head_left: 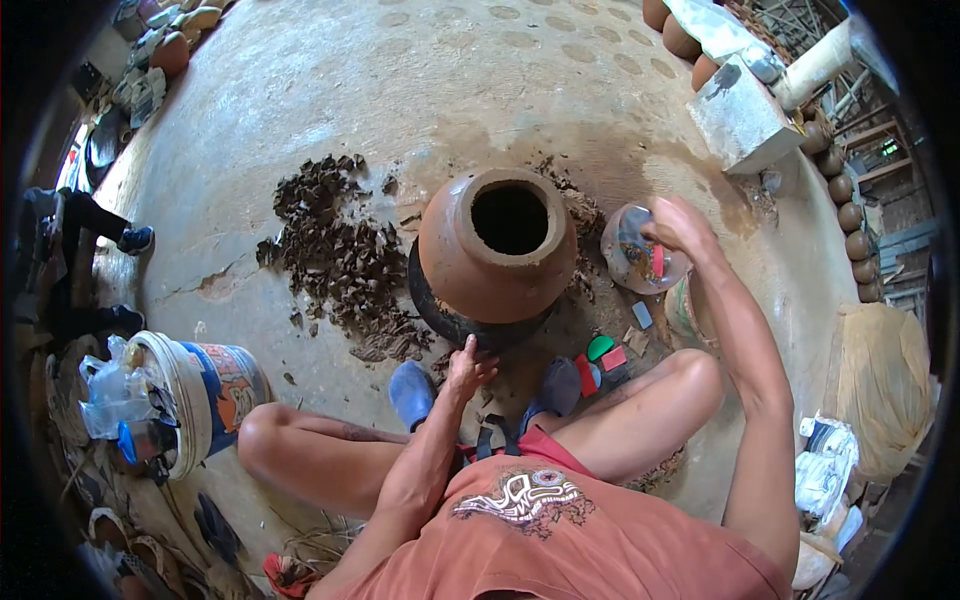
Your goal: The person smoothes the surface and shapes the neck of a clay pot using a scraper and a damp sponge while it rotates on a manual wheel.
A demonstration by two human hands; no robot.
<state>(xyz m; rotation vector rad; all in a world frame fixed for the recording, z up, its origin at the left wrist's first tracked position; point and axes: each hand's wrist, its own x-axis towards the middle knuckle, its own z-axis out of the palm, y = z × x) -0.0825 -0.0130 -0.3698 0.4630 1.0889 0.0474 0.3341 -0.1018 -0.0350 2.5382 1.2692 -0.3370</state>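
A round clay pot [495, 265] with a thick-rimmed wide mouth stands upright in front of me, on a dark round base [470, 325]. My left hand [470, 372] is at the near side of that base, fingers apart and holding nothing; whether it touches the base I cannot tell. Off to the right, my right hand [680, 225] dips into a clear plastic tub [622, 262], its fingers closed. A red piece [657, 262] shows just below those fingers; what they grip is hidden.
Dark clay scraps [335, 240] lie heaped left of the pot. Near my right foot are small red and green flat pieces [600, 347] and a pale blue one [642, 315]. A bucket [215, 400] stands at left, a white block [745, 120] at far right. Another person's shoe [135, 240] shows at left.
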